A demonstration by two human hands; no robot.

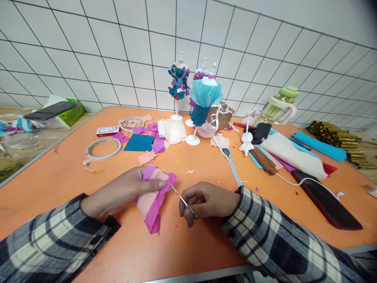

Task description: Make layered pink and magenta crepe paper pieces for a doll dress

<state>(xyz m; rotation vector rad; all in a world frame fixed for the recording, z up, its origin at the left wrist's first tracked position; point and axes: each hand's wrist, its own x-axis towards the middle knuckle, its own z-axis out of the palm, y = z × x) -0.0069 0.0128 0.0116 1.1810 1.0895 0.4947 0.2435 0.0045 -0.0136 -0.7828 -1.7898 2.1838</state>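
Note:
My left hand point(132, 188) pinches a stack of crepe paper point(151, 198), peach on top with purple and magenta layers beneath. Its thumb lies flat across the upper face of the stack. In my right hand point(203, 200) is a small pair of scissors point(185, 202), gripped by the handle end. The tips of the blades point up and left, at the magenta edge of the paper; whether they touch it I cannot tell. A tiny pale scrap point(190, 171) lies on the orange table point(106, 243) just beyond my hands.
Miniature dress forms point(193, 139) in paper outfits stand at the back. To the left lie tape rolls point(103, 149), a blue paper square point(139, 142) and purple scraps. A spoon point(226, 153), paper rolls point(294, 153), a dark slab-like object point(326, 200) and a bottle point(278, 104) occupy the right.

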